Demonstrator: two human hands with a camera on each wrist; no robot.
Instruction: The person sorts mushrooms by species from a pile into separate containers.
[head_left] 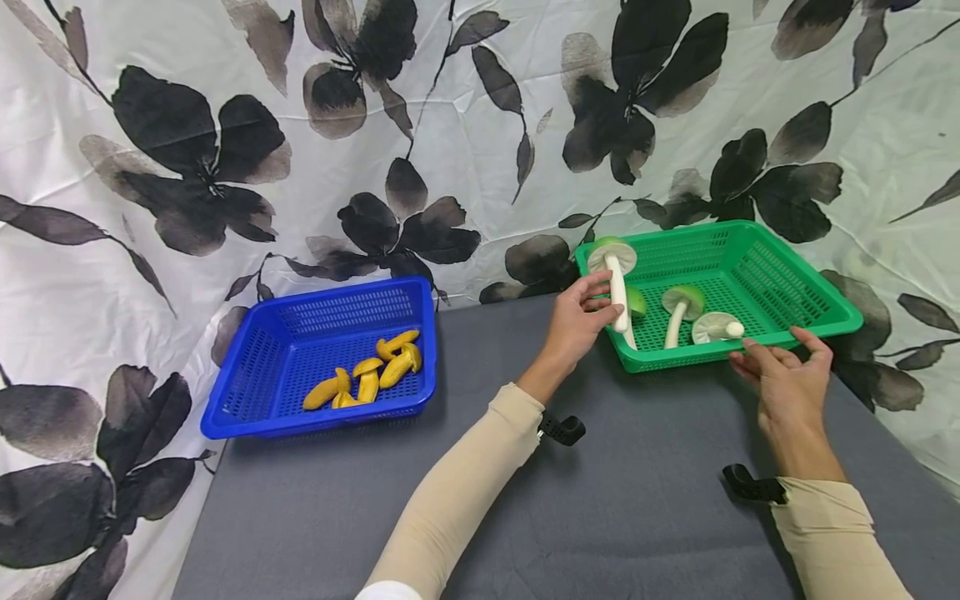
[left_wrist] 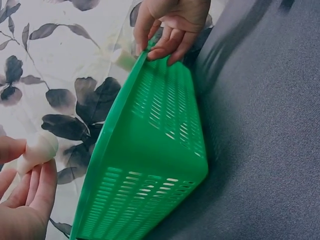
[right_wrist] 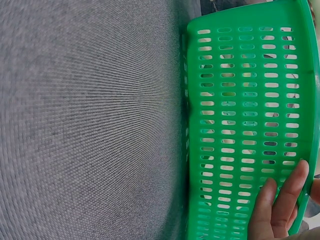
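A left hand (head_left: 577, 321) pinches a white-stemmed toy mushroom (head_left: 617, 279) above the green basket's (head_left: 817, 321) near-left corner. The right hand (head_left: 783, 379) grips the front rim, apparently steadying it. Loosened, the light basket could slide, spilling mushrooms.

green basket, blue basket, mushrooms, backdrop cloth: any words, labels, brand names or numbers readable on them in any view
None: no view shows any text.
Green basket: plain slotted plastic.
Blue basket: plain, yellow pieces unmarked.
Mushroom held by the left hand: no print.
Cloth backdrop: only a dark flower pattern.
Right hand covers only bare basket rim.
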